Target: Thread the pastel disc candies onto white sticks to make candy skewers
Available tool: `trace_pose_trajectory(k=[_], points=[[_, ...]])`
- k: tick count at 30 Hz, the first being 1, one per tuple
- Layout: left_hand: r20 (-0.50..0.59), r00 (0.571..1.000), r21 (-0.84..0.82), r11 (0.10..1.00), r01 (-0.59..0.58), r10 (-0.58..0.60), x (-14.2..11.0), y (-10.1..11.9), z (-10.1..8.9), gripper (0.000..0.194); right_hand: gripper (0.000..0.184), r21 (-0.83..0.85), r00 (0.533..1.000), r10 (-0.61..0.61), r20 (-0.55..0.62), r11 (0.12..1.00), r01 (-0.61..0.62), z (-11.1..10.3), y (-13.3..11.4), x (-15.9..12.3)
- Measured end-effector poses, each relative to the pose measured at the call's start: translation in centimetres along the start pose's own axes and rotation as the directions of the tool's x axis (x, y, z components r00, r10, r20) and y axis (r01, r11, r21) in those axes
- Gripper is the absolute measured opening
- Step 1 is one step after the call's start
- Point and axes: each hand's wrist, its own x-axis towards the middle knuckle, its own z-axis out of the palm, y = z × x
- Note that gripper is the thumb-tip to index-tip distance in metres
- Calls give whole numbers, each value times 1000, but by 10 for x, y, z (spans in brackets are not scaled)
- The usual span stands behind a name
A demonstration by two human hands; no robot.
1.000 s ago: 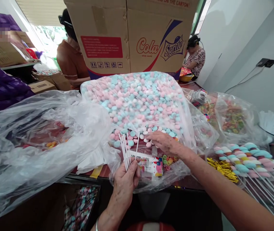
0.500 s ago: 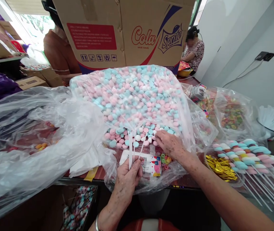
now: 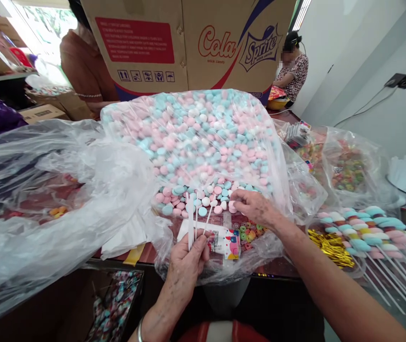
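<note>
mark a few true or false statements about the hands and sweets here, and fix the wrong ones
1. The left hand holds white sticks. True.
2. Only green sweets are in view. False; the big bag shows pink, blue and white ones.
3. The right hand is by the loose sweets. True.
4. Both wrists are bare. False; the left one wears a bracelet.
5. Gold strips lie beside the candy skewers. True.

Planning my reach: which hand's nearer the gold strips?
Right. The right hand is left of the gold strips, slightly farther forward; the left hand is farther left.
</note>
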Motion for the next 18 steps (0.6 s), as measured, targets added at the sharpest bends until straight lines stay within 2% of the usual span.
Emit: trace_pose_trajectory(k=[6,10,13,18], points=[[7,1000,-4,1000,-10,10,-3,-2,2,42,19,-333,993,-89,-73,941,59,19,-3,-3],[12,1000,2,1000,-15,15,-6,-3,2,41,20,-398,974,-227,-1,894,207,19,0,-7],[16,1000,9,1000,-9,9,-6,-3,1,39,19,-419,960,-281,11,870,259,18,3,-11],[15,1000,36,999,-8,7,-6,-2,2,38,16,-443,969,-247,-35,873,206,21,2,-12]])
